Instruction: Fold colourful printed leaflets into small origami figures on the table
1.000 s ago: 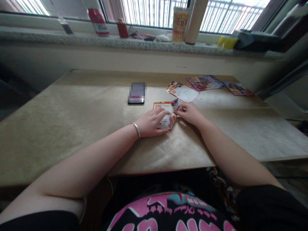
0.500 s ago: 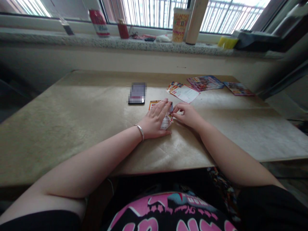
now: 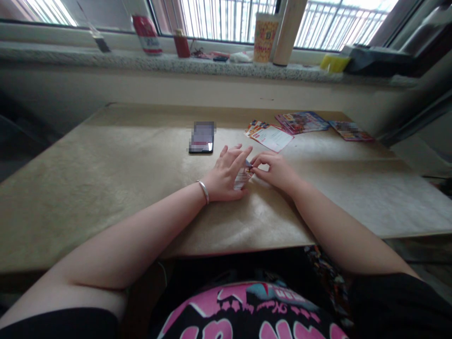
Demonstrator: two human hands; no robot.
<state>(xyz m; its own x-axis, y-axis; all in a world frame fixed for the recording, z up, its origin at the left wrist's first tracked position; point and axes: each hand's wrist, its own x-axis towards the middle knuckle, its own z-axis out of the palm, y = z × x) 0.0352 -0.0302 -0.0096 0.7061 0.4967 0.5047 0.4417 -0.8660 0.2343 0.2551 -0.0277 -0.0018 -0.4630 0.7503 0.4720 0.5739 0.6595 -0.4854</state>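
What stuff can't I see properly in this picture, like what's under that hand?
All in the head view:
- Most of the paper: hidden by the left hand's grip.
- The paper's edge at the right hand's grip: partly behind its fingers.
- The phone screen: blurred into blocks.
- Words on the white card: too small.
- Tall cylinder: cut off by the top edge.

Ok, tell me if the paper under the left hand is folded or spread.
The paper looks folded at its right edge: a coloured flap shows near the right hand. The left hand hides much.
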